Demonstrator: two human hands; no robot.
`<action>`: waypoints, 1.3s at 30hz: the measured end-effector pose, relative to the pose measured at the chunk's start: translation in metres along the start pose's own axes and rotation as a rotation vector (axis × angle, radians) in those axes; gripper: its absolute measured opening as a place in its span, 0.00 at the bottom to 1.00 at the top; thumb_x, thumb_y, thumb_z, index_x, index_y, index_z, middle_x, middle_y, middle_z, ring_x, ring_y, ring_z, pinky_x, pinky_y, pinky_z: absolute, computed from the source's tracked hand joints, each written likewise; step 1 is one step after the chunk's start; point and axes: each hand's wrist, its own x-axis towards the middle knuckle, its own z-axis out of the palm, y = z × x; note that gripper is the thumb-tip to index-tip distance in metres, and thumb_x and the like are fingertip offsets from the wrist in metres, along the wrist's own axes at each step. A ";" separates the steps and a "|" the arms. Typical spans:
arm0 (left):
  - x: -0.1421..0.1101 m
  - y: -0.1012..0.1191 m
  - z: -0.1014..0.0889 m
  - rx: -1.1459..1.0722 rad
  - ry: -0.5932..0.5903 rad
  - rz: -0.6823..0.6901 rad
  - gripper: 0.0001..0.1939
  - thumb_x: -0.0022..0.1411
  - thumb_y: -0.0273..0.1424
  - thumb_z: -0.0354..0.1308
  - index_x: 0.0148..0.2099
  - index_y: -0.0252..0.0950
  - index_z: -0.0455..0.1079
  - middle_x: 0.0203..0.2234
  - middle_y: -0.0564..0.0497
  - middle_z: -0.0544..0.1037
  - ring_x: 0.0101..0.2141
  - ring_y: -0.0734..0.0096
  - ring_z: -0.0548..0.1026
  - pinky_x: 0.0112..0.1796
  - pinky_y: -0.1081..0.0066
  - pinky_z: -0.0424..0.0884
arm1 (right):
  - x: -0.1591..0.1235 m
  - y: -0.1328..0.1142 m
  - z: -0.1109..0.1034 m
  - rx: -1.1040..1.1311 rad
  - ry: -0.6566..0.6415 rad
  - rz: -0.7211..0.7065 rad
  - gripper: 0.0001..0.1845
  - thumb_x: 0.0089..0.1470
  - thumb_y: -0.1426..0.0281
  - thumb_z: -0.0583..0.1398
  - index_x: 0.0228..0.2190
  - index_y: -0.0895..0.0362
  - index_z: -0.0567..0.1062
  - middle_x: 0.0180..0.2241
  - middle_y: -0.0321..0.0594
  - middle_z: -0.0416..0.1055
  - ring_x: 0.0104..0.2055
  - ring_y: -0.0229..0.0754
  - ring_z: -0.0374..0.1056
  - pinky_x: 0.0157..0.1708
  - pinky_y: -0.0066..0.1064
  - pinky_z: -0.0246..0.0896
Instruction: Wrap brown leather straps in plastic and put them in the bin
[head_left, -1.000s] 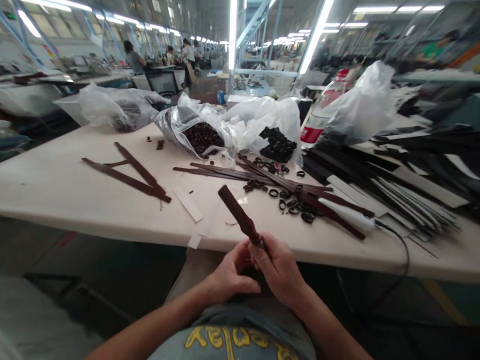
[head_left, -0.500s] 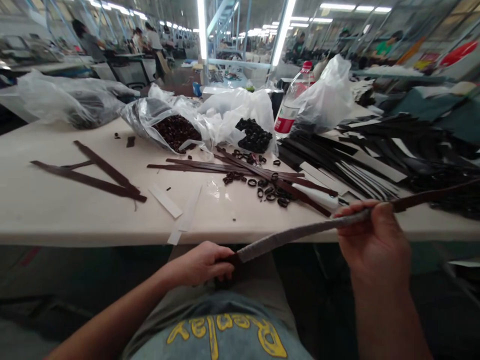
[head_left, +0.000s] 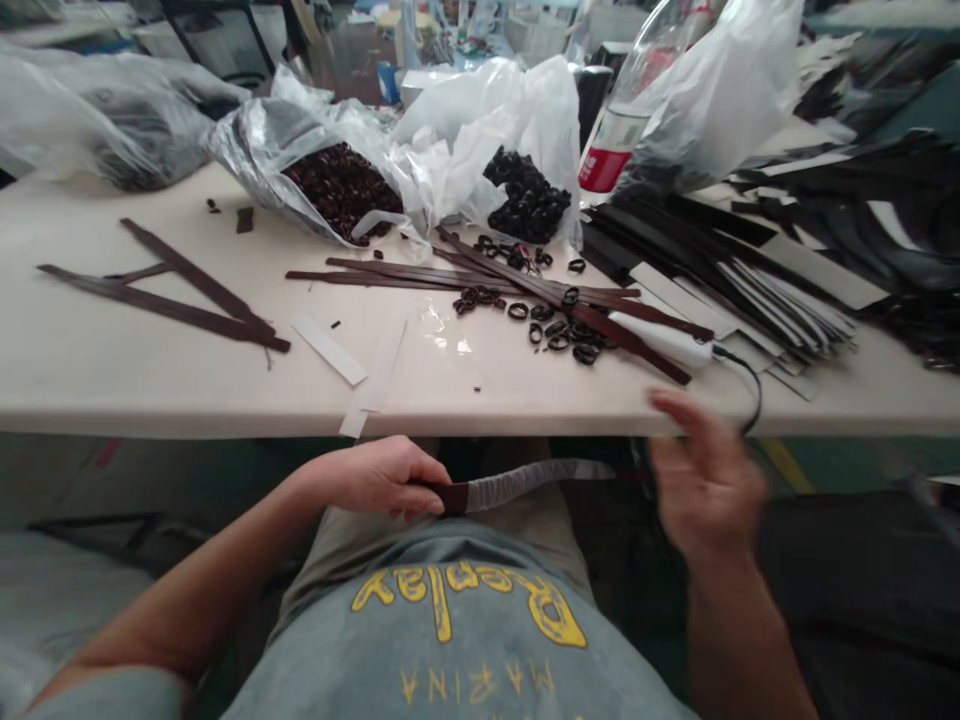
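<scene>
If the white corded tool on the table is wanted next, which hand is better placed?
Probably the right hand: it is nearer the white corded tool, though its blur hides whether it holds anything. The left hand is farther away and grips one end of the grey-backed strap.
</scene>
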 end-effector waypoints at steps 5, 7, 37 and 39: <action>-0.006 0.002 -0.009 0.050 0.012 -0.023 0.09 0.60 0.30 0.58 0.40 0.38 0.79 0.20 0.54 0.75 0.21 0.74 0.70 0.23 0.78 0.63 | -0.015 -0.040 0.069 0.057 -1.081 -0.112 0.14 0.56 0.66 0.64 0.44 0.55 0.76 0.40 0.40 0.78 0.40 0.44 0.73 0.39 0.32 0.65; -0.020 -0.003 -0.018 0.044 0.054 -0.087 0.08 0.58 0.31 0.61 0.40 0.38 0.79 0.21 0.54 0.75 0.21 0.74 0.70 0.23 0.78 0.63 | -0.015 -0.039 0.081 0.030 -1.150 -0.072 0.04 0.57 0.69 0.63 0.32 0.57 0.77 0.28 0.34 0.74 0.30 0.38 0.69 0.30 0.26 0.59; 0.005 -0.023 0.028 -0.545 0.546 -0.058 0.19 0.57 0.46 0.62 0.29 0.33 0.68 0.16 0.54 0.71 0.17 0.78 0.65 0.20 0.77 0.60 | -0.025 -0.054 0.124 -0.014 -0.638 -0.451 0.15 0.67 0.62 0.53 0.33 0.58 0.73 0.29 0.40 0.72 0.30 0.42 0.69 0.28 0.32 0.53; 0.013 -0.021 0.031 -0.541 0.564 -0.050 0.19 0.56 0.45 0.62 0.28 0.33 0.68 0.15 0.54 0.71 0.17 0.79 0.64 0.19 0.78 0.59 | -0.026 -0.054 0.126 -0.046 -0.601 -0.455 0.19 0.69 0.62 0.50 0.30 0.58 0.71 0.27 0.40 0.72 0.29 0.42 0.68 0.27 0.33 0.50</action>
